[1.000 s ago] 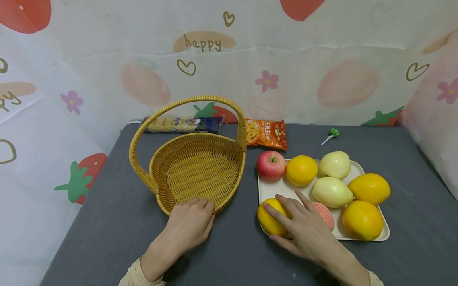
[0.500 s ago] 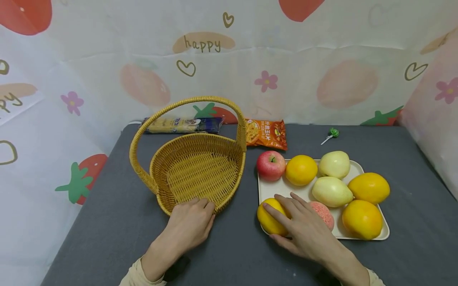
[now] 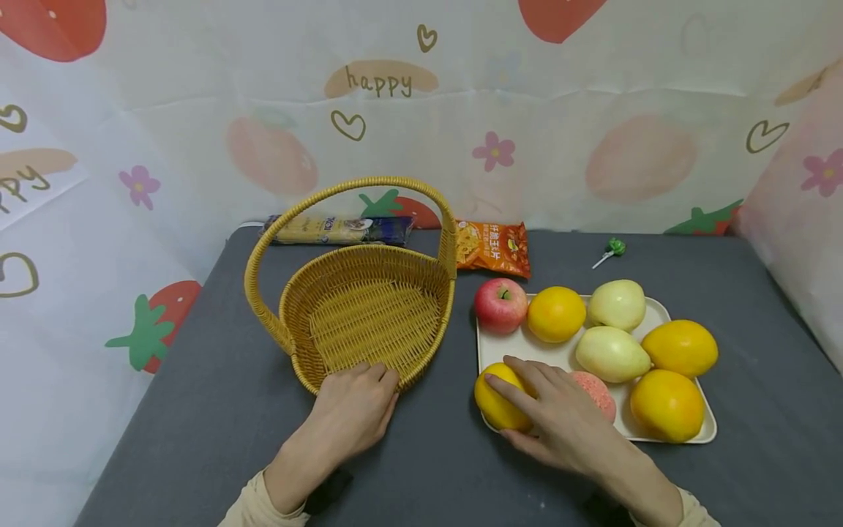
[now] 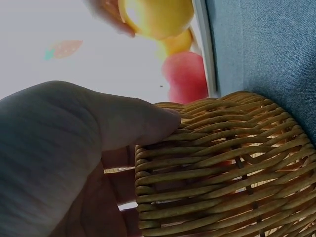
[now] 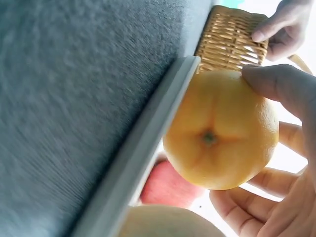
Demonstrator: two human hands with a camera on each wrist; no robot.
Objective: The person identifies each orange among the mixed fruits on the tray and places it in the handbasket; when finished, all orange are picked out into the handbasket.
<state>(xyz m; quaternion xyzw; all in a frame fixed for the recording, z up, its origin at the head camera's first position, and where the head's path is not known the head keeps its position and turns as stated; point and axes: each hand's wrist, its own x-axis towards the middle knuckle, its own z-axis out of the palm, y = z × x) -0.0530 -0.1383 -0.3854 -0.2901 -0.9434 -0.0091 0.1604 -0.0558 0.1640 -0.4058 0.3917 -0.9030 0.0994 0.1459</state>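
My left hand (image 3: 356, 410) grips the front rim of a yellow wicker basket (image 3: 375, 315) with a tall arched handle. In the left wrist view its thumb lies on the outside of the weave, with the fingers behind the rim. At the front left corner of a white tray (image 3: 490, 351), my right hand (image 3: 569, 417) holds an orange (image 3: 497, 402). The right wrist view shows the thumb on one side of this orange (image 5: 217, 133) and the fingers curled around the other. A pink rough-surfaced round thing (image 3: 596, 395) is partly hidden by the right hand.
On the tray are a red apple (image 3: 502, 305), another orange (image 3: 556, 315), two pale green fruits (image 3: 612, 355) and two larger yellow fruits (image 3: 668, 406). Behind lie a long noodle packet (image 3: 339, 230), an orange snack bag (image 3: 494, 247) and a green lollipop (image 3: 615, 247).
The spread fingers of my right hand have drawn together around the orange. My left hand stays on the basket rim, and the whole head view has shifted slightly.
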